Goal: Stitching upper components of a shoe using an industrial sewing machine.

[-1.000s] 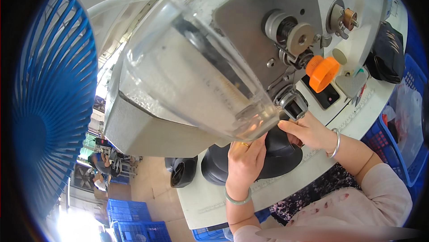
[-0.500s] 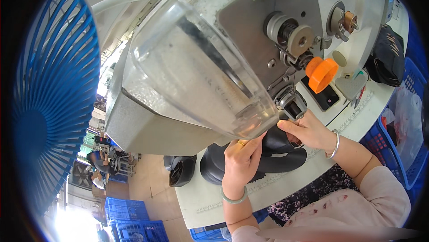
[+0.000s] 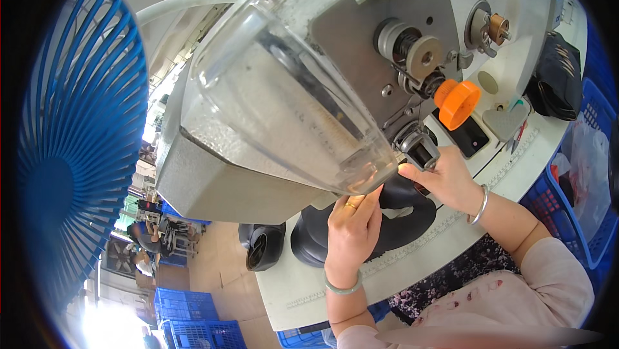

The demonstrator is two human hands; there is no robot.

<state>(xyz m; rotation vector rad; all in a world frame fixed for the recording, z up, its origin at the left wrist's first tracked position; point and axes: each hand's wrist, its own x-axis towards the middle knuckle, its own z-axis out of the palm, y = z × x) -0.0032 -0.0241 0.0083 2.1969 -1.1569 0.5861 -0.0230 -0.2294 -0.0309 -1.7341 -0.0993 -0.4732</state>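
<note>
while my two hands work close under the sewing machine (image 3: pixel 380 52), the black leathery piece (image 3: pixel 412 220) lies on the white table (image 3: pixel 284 300) below its head, curving from the left of my left hand (image 3: pixel 353 226) to beneath my right hand (image 3: pixel 449 178). i grasp its edge with the right, thumb uppermost; the left rests on it with fingers stretched forward, but their tips are hidden, so i cannot tell whether they pinch or only press. in the way stands a big clear guard (image 3: pixel 290 104), which with the metal head covers the far part of the piece from my view. an orange knob (image 3: pixel 457 104) juts out above my right hand. beyond that hand lie a dark phone (image 3: pixel 465 137), a grey flat item (image 3: pixel 505 121) and red-handled snips (image 3: pixel 519 135), and farther off a folded black article (image 3: pixel 558 78). just left of the piece sits a black roll (image 3: pixel 265 246), its open end toward me. a blue fan (image 3: pixel 84 136) fills the left side. at my right, a blue basket (image 3: pixel 545 204) holds a clear plastic bag (image 3: pixel 588 178) and something red; on the floor at left stand blue crates (image 3: pixel 187 307), whose contents i cannot make out.
</note>
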